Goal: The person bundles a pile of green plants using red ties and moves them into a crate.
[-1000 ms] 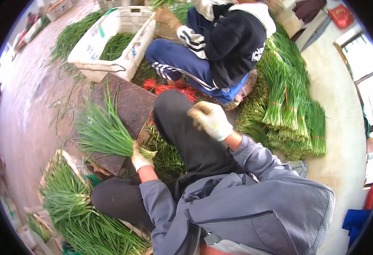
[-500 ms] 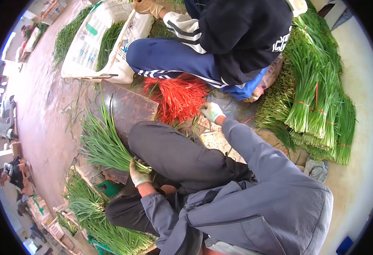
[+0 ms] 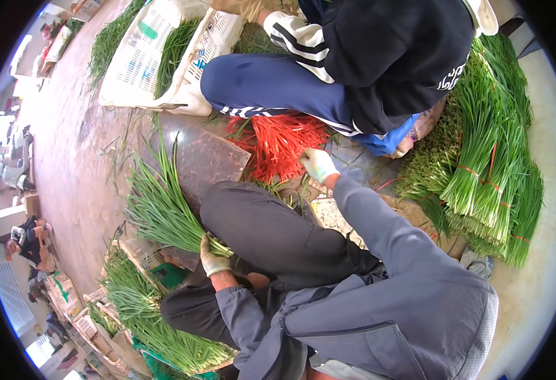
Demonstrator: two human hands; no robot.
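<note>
My left hand (image 3: 214, 256), in a pale glove, is closed round the pale stem ends of a bunch of long green chives (image 3: 167, 212). The leaves fan out up and to the left, beside my bent knee. My right hand (image 3: 319, 166), also gloved, is at the right edge of a heap of red strips (image 3: 284, 145). Its fingers are drawn together at the strips; whether one is pinched between them is too small to tell.
Across from me sits a co-worker in blue trousers (image 3: 278, 82), beside a white plastic basket (image 3: 132, 82) holding greens. Tied chive bundles (image 3: 480, 164) are stacked at the right. More chives (image 3: 145, 310) lie in a crate at lower left. A dark board (image 3: 205, 158) borders the red heap.
The whole view has shifted slightly to the right. My left hand keeps its grip on the chives, and my right hand stays at the red heap with its fingers drawn together.
</note>
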